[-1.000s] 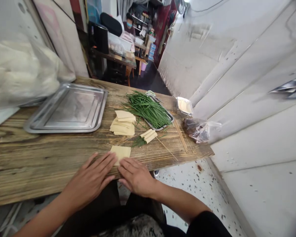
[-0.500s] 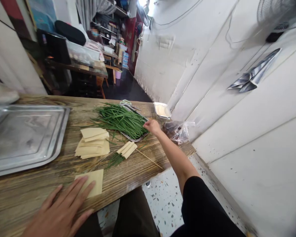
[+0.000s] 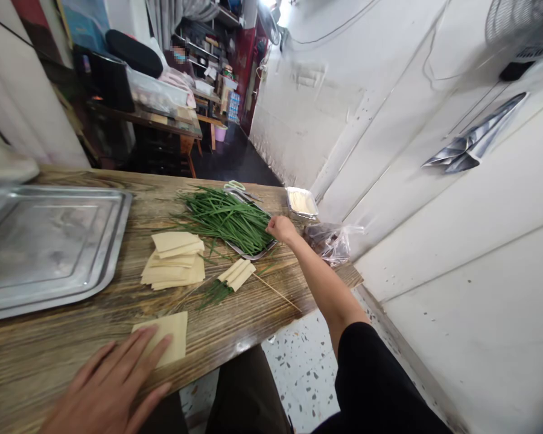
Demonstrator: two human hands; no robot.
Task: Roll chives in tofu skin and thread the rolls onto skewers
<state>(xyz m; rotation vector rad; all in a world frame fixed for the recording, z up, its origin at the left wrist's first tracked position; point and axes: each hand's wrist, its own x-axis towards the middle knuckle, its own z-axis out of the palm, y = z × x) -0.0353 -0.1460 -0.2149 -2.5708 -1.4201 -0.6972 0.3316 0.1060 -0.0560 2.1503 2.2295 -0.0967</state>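
Observation:
My left hand lies flat with fingers spread at the near edge of the wooden table, its fingertips on a single yellow tofu-skin sheet. My right hand reaches far right, fingers closed at the edge of the pile of green chives on a small metal tray; what it pinches is too small to make out. A stack of tofu-skin sheets lies in the middle, and a rolled piece with chives on a skewer lies beside it.
A large empty steel tray sits at the left. A small foil container, a plastic bag and scissors lie at the far right by the white wall. Another person sits far back in the room.
My right hand left the tofu-skin sheet, reached to the chive pile and closed there. My left hand stayed flat on the sheet. My view swung right.

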